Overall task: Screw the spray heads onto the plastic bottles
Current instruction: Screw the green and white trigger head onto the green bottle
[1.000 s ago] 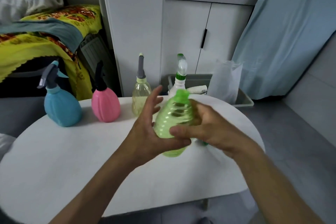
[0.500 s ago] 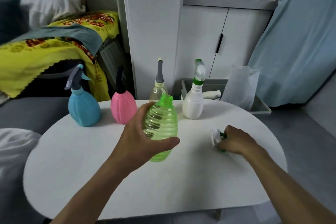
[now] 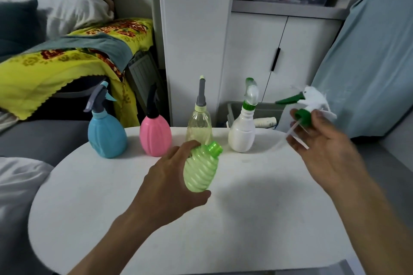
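Green ribbed bottle (image 3: 201,168): one unit, translucent plastic, neck open and bare, no head fitted. Held above the white table (image 3: 245,219) by the left hand (image 3: 169,187), fingers and thumb wrapped round its body; bottle tilted, mouth leaning up and to the right.

Spray head (image 3: 306,105): one unit, white body, green nozzle and green screw collar, thin dip tube hanging below. Held in the air by the right hand (image 3: 324,152), pinched at the collar by the upper fingers, lower fingers loosely spread; motion blur hides the exact finger placement. Head is well apart from the bottle's mouth, up and to the right of it.

Finished stock, standing in a row at the far edge of the table, all with heads on: blue bottle (image 3: 106,134), pink bottle (image 3: 155,136), clear yellowish bottle (image 3: 200,127), white bottle (image 3: 242,134).

Status, as judged: four of five appear assembled. Remaining: bring the head over the open neck, feed the tube in, seat the collar, turn it tight.
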`<state>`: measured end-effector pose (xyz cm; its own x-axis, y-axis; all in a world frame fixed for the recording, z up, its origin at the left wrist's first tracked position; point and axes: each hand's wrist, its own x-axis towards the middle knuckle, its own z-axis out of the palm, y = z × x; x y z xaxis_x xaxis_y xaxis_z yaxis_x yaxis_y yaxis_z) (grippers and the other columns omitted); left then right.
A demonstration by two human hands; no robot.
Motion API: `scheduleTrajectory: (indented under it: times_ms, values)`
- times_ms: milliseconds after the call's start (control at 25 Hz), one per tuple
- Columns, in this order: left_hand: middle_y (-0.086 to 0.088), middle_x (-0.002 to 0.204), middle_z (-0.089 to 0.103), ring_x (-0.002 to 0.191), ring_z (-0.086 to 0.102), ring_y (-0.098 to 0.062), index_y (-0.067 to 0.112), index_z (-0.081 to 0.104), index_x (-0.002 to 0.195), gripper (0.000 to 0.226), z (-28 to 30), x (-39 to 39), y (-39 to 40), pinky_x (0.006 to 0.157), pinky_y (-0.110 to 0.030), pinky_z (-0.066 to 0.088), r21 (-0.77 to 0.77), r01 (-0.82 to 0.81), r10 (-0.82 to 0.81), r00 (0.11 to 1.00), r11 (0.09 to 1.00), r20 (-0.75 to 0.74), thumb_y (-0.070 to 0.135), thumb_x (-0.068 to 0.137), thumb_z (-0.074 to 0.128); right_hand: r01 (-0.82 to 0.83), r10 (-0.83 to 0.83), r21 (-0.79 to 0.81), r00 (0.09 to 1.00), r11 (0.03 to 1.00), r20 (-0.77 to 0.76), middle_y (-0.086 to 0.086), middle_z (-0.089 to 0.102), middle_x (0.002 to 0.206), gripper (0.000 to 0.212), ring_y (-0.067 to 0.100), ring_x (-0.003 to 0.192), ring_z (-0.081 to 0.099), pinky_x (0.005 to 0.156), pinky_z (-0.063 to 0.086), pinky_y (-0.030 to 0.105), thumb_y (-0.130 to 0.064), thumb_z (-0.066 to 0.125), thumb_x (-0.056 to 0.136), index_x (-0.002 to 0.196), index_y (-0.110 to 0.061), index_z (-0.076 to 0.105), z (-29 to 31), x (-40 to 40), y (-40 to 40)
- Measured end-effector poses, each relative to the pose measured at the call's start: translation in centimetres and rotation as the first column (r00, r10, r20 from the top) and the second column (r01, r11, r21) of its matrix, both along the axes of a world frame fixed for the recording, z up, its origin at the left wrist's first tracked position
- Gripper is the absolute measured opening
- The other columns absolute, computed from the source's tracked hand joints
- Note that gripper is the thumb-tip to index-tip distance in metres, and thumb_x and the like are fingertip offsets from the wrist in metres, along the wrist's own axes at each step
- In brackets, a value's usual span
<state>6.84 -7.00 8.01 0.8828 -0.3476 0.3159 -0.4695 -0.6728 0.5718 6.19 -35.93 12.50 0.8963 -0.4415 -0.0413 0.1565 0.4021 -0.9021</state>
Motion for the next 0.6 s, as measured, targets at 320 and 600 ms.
scheduleTrajectory:
  times_ms: [320, 600]
  values:
    - [0.01, 0.122, 0.059, 0.099, 0.06, -0.018, 0.035, 0.04, 0.136, 0.094, -0.4, 0.0, -0.9, 0.08, -0.039, 0.055, 0.062, 0.022, -0.027, 0.996, 0.998, 0.08, 0.048, 0.054, 0.085, 0.009, -0.028, 0.166, 0.993, 0.986, 0.113, -0.002, 0.074, 0.116, 0.031, 0.014, 0.103, 0.065, 0.081, 0.048, 0.036, -0.034, 0.059, 0.09, 0.119, -0.024, 0.063, 0.8, -0.7, 2.5]
    - [0.012, 0.122, 0.059, 0.099, 0.06, -0.018, 0.038, 0.037, 0.134, 0.094, -0.4, 0.1, -1.1, 0.08, -0.037, 0.055, 0.063, 0.036, -0.042, 0.994, 0.997, 0.104, 0.051, 0.054, 0.084, -0.095, 0.093, 0.021, 0.991, 0.995, 0.092, -0.001, 0.078, 0.099, 0.026, 0.017, 0.096, 0.07, 0.082, 0.054, 0.041, -0.018, 0.068, 0.08, 0.106, -0.017, 0.067, -0.7, -0.7, 6.5]
